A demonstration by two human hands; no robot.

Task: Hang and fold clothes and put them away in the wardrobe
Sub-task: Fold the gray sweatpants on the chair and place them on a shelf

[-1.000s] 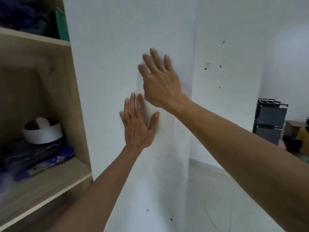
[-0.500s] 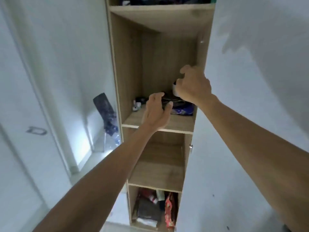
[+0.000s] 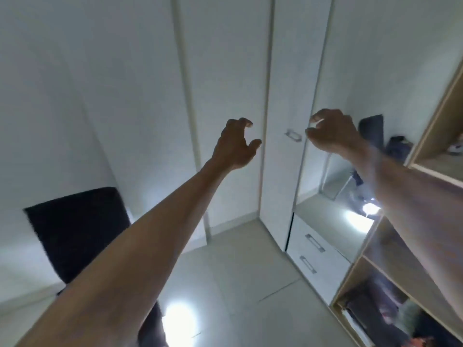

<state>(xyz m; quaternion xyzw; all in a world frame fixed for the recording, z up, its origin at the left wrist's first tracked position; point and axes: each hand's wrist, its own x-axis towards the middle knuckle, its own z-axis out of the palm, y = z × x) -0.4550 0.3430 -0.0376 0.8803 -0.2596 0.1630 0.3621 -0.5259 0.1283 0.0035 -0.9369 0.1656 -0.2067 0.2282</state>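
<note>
White wardrobe (image 3: 225,71) fills the upper and middle frame, its tall doors seen closed, long axis running top to bottom with a slight lean from the wide lens. A small metal handle (image 3: 293,135) is seen on the narrow door at centre. Below it, lower right of centre, two white drawers (image 3: 313,256) with metal pulls are noted, both shut.

Open wooden shelf unit (image 3: 426,136) occupies the right edge. Its upper compartment holds something small and pale, too blurred to name. The bottom compartment, lower right corner, holds dark bundled clothes (image 3: 380,309), blurred, with a red-orange patch at the very bottom edge.

A black chair (image 3: 75,234) stands at lower left on the pale tiled floor (image 3: 238,284). Bright glare spots are recorded on the floor.

Both bare forearms are stretched forward and upward. Left hand (image 3: 235,144), centre frame, is held in the air with fingers curled claw-like, nothing gripped. Right hand (image 3: 330,131), just right of the handle, is likewise curled and empty, not touching the door as far as can be seen.
</note>
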